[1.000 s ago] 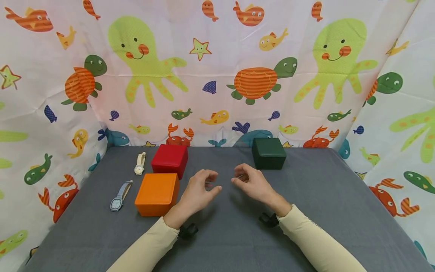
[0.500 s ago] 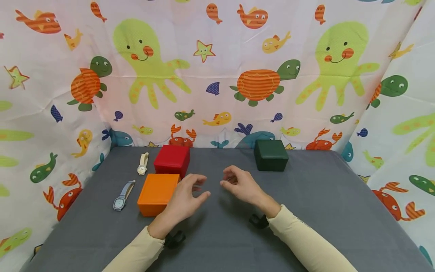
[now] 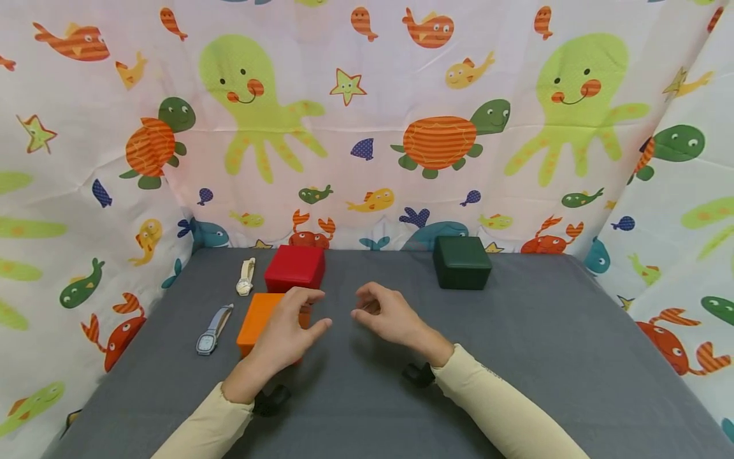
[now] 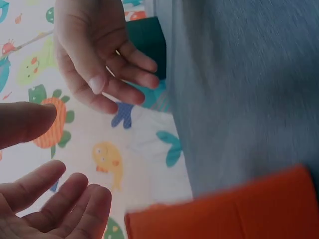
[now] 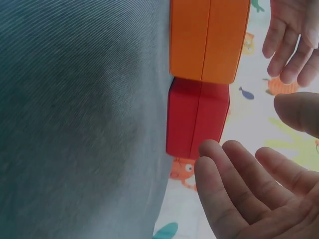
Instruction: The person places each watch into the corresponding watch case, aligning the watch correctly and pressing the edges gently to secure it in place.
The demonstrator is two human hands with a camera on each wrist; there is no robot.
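My left hand (image 3: 283,335) hovers above the orange box (image 3: 258,317) and hides part of it in the head view. Its fingers are relaxed, with nothing between them. To its right, my right hand (image 3: 392,319) is held in the air over the grey cloth, fingers loosely bent and holding nothing. Behind the orange box stands a red box (image 3: 295,268); the right wrist view shows both closed boxes with a seam along their sides. A dark green box (image 3: 462,262) sits at the back right, beyond my right hand.
Left of the boxes lie a watch with a light blue strap (image 3: 214,330) and a watch with a cream strap (image 3: 245,276). A grey cloth (image 3: 516,357) covers the table. A curtain (image 3: 367,57) printed with sea animals surrounds the back and sides.
Both hands have moved left across the table, the left one now in front of the orange box. The head view has turned slightly; boxes and watches stay in place.
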